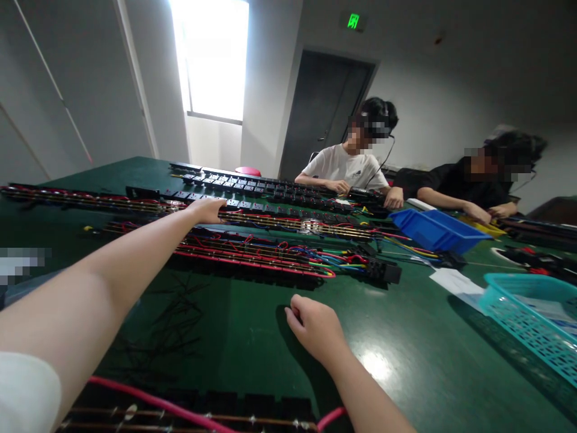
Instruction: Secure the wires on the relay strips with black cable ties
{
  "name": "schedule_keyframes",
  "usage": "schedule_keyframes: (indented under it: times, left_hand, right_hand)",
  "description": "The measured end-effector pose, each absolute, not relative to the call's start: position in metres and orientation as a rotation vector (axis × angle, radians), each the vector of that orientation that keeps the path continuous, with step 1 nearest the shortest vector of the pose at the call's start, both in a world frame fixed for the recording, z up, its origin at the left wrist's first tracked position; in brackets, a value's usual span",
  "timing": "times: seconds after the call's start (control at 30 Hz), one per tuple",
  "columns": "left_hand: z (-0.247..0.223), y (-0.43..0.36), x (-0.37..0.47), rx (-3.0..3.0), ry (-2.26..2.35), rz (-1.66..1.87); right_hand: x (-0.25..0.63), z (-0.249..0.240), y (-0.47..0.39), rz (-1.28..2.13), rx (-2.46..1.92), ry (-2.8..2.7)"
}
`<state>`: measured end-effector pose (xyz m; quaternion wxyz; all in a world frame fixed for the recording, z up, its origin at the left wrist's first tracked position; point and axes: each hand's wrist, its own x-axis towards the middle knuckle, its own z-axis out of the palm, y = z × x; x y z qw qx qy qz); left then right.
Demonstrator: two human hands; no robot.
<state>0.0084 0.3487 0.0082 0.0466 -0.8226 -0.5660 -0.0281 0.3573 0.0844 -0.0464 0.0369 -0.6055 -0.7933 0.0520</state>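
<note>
My left hand (207, 210) reaches far across the table and is closed around a long socket strip (265, 221) with bare metal rails and red wires. Its fingertips are partly hidden behind the strip. On the near side of that strip lies another wired strip (252, 260), whose coloured wires run to a black connector block (383, 270). My right hand (315, 328) rests on the green table, curled into a loose fist with nothing visible in it. Close to me, at the bottom edge, is a further strip (180, 418) with a thick red wire.
Thin black cable ties (175, 313) lie scattered on the table (252, 337). A blue bin (439, 231) and a turquoise basket (518, 313) stand on the right, with white paper (455, 282) between. Two people (347, 165) work across the table, beside more socket strips (234, 182).
</note>
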Motion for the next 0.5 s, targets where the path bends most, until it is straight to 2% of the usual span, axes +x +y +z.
schedule_keyframes:
  times: [0.2, 0.5]
  left_hand:
    - [0.046, 0.343, 0.005, -2.422, -1.682, -0.219]
    - [0.075, 0.316, -0.018, -2.556, -1.717, -0.100]
  right_hand:
    - [0.356, -0.045, 0.083, 0.172, -1.886, -2.423]
    - [0.356, -0.045, 0.082, 0.174, -1.866, -2.433]
